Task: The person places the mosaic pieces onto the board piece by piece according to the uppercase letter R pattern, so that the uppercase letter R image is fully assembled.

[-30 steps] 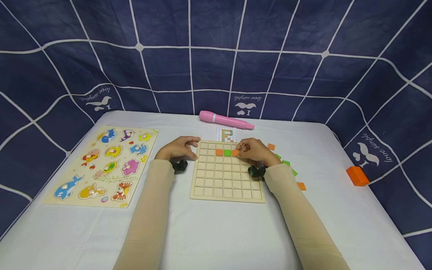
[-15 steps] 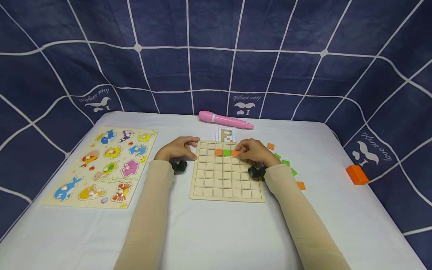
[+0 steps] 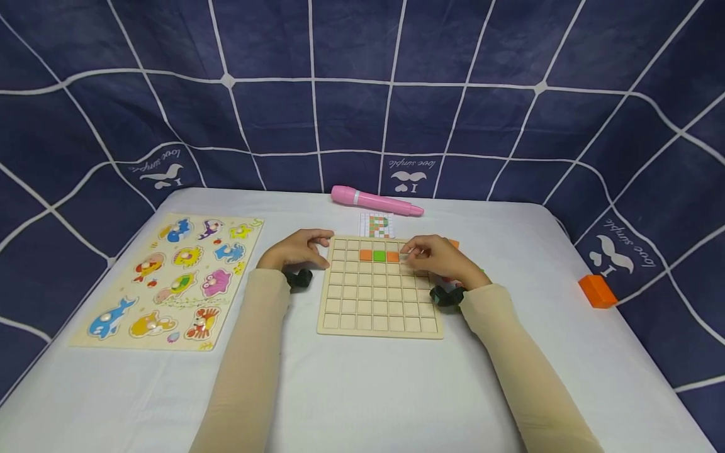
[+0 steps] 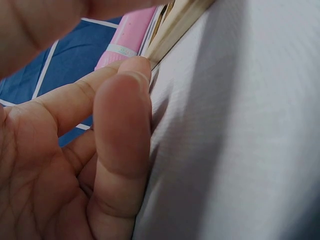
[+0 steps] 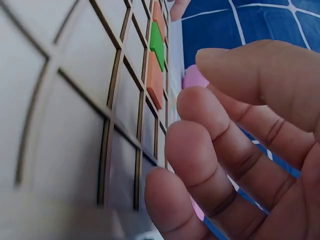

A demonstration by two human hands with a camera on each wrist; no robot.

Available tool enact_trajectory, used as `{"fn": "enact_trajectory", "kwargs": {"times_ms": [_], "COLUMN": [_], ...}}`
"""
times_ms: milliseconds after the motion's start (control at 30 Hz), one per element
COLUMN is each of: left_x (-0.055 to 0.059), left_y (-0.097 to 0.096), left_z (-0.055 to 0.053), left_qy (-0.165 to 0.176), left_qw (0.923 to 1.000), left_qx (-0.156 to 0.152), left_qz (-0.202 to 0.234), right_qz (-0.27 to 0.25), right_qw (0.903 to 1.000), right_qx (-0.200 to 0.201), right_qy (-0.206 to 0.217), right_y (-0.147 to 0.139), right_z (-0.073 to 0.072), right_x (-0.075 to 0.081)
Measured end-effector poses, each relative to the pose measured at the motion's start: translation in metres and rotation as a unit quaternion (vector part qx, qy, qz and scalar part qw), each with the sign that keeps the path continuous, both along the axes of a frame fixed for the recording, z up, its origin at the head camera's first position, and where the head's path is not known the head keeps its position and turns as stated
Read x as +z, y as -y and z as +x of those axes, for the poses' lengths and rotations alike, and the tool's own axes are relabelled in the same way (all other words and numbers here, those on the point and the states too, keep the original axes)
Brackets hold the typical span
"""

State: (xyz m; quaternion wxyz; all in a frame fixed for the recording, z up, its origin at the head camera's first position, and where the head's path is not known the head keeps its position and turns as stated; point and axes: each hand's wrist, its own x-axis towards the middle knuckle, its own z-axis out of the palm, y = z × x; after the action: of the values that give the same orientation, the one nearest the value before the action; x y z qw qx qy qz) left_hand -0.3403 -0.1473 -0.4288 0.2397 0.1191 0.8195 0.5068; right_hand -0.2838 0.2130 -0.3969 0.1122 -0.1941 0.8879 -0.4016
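A wooden grid board lies on the white table, with an orange tile, a green tile and a second orange tile side by side in its second row from the back. My left hand rests at the board's left edge, its fingertips close to the back corner and its thumb lower down. Over the board's right part, my right hand holds nothing. In the right wrist view its fingers are loosely bent and apart from the seated orange tile.
Behind the board lie a small pattern card and a pink toy microphone. A sea-animal peg puzzle lies at the left. An orange block sits far right. Loose tiles, one orange, are partly hidden behind my right hand.
My right hand has let go of the right-hand orange tile, which stays in its cell, and has moved off to the right with fingers loosened. My left hand stays at the board's edge.
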Motion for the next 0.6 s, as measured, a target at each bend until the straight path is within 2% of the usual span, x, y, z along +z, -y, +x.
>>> {"fn": "enact_trajectory", "kwargs": {"times_ms": [233,433,600], "left_x": [0.001,0.001,0.001], "left_y": [0.000,0.000,-0.001], "left_z": [0.001,0.002,0.001], "left_qy": [-0.005,0.004,0.006], "left_qw": [0.9999,0.9999,0.9998], "left_qx": [0.003,0.012,0.014], "left_qz": [-0.012,-0.011,-0.011], "right_qz": [0.000,-0.016,-0.008], "right_qw": [1.0000,0.9998,0.9999], "right_qx": [-0.002,-0.001,-0.001], "right_qy": [-0.007,-0.010,-0.014], "right_y": [-0.020,-0.042,-0.058], "right_z": [0.014,0.025,0.036], "right_x": [0.004,0.004,0.004]}}
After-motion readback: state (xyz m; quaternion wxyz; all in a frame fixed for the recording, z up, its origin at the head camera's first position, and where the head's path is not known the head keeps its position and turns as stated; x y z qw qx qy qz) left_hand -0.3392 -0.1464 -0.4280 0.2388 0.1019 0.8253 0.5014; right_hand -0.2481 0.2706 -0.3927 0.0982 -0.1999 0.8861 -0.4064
